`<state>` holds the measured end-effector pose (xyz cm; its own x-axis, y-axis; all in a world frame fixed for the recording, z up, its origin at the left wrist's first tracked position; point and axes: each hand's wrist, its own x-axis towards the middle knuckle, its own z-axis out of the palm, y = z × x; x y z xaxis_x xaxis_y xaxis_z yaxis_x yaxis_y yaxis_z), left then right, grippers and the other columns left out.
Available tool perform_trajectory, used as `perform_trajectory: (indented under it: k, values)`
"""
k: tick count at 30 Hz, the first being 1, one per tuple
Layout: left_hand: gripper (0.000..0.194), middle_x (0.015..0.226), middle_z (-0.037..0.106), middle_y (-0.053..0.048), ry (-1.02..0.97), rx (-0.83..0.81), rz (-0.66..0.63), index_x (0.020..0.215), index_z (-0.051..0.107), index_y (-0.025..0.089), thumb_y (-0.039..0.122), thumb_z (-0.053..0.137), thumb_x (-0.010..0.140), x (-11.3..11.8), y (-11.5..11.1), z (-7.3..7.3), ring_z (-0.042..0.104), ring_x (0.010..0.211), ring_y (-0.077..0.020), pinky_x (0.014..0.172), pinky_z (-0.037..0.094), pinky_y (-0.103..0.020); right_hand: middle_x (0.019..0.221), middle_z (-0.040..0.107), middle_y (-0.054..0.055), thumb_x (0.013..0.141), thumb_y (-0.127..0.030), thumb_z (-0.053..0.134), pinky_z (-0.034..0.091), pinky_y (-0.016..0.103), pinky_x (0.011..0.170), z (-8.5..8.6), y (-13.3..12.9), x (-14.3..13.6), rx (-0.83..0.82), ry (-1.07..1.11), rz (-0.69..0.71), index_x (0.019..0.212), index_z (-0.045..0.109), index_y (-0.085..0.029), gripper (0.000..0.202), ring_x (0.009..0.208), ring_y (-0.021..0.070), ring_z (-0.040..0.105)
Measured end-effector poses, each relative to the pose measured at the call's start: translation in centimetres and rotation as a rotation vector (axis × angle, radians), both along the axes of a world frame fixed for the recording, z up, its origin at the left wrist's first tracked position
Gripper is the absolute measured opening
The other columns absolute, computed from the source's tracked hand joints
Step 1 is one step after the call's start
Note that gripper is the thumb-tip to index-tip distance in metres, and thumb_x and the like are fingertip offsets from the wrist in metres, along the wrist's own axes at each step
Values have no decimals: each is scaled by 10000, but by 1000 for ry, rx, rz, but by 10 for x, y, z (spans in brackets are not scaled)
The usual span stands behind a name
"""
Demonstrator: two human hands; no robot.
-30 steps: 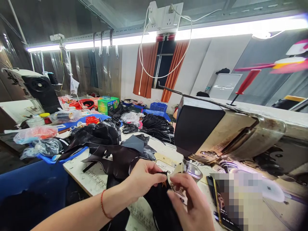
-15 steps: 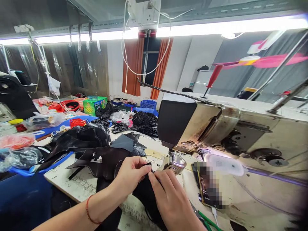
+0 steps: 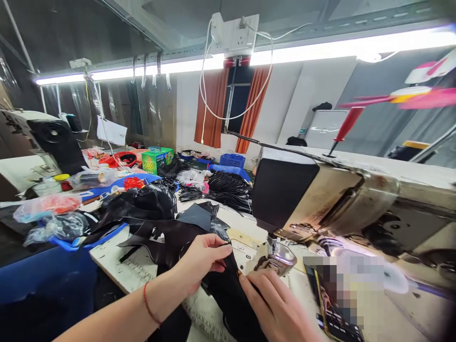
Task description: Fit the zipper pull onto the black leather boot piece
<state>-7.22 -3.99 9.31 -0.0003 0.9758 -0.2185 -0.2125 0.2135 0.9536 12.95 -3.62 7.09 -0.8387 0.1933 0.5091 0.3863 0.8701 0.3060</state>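
A black piece of soft material (image 3: 228,297) hangs between my hands in front of the sewing machine's presser foot (image 3: 274,256). My left hand (image 3: 206,261), with a red string on its wrist, pinches the upper edge between thumb and fingers. My right hand (image 3: 276,304) is closed on the right edge, lower down. A small gold-coloured bit (image 3: 240,272) shows at its fingertips; its kind is not clear. The right thumb is hidden. Both hands are apart from the metal foot.
The sewing machine head (image 3: 285,185) stands at right, with a phone (image 3: 335,308) below it. Black cut pieces (image 3: 142,209) are heaped at left beside a blue tray (image 3: 121,230). Behind lie black strip bundles (image 3: 228,187) and a green box (image 3: 156,159).
The view has turned left, so everything sits further right. My hands have moved slightly apart along the black piece, and the gold-coloured bit now shows by my right fingertips.
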Motion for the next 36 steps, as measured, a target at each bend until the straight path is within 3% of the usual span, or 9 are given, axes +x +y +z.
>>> perform_trajectory:
  k: [9,13,19,24,28,30,33,36]
  values:
    - [446,714,619,-7,-95,-67,-12,699,522,169,518,775,580,-3,0,1,545,585,-86,563,431,-202,882,655,143,900,-52,425,565,358,701,-5,2,-2,36,10,21,1090,611,-35,266,764,225,586]
    - [481,728,637,-24,-87,-58,16,717,571,152,578,760,597,-2,-3,3,548,594,-92,564,431,-208,858,660,133,920,-52,377,565,338,677,-3,2,-7,77,72,24,1058,620,-52,280,744,210,591]
    - [688,768,696,-94,-75,-53,16,773,669,121,788,527,688,-5,-8,-1,603,662,-150,626,456,-259,823,658,121,936,-61,347,568,323,647,-3,3,-9,68,102,19,1008,633,-66,295,705,200,597]
    - [770,715,690,-101,-18,-34,-7,720,682,117,836,407,708,-7,-9,-3,596,646,-156,616,435,-248,884,666,138,912,-53,406,568,342,682,-5,3,-6,66,69,25,1048,624,-52,257,752,218,606]
    - [768,649,663,-89,42,-1,-8,661,661,119,837,391,716,-7,-10,-3,581,593,-143,557,400,-222,844,662,126,931,-61,365,550,322,659,-3,0,-5,83,99,31,1006,633,-71,278,716,199,590]
    - [674,620,635,-61,120,26,-35,654,643,121,787,537,672,-6,-11,-4,563,563,-133,533,384,-218,851,654,119,933,-65,364,536,320,654,-3,-1,-6,60,117,27,1009,628,-86,275,723,195,575]
    - [521,617,609,-15,241,31,-109,731,648,117,603,747,571,-4,-12,-4,529,531,-114,526,381,-219,866,626,101,917,-59,377,510,328,620,-5,-5,-14,-85,128,-16,1046,611,-120,274,720,196,531]
    - [469,665,611,-1,297,28,-81,790,625,131,557,718,618,-5,-16,-4,536,568,-123,557,409,-232,789,573,75,862,5,374,475,315,582,-4,-12,-28,-255,259,-86,920,612,-149,289,693,191,494]
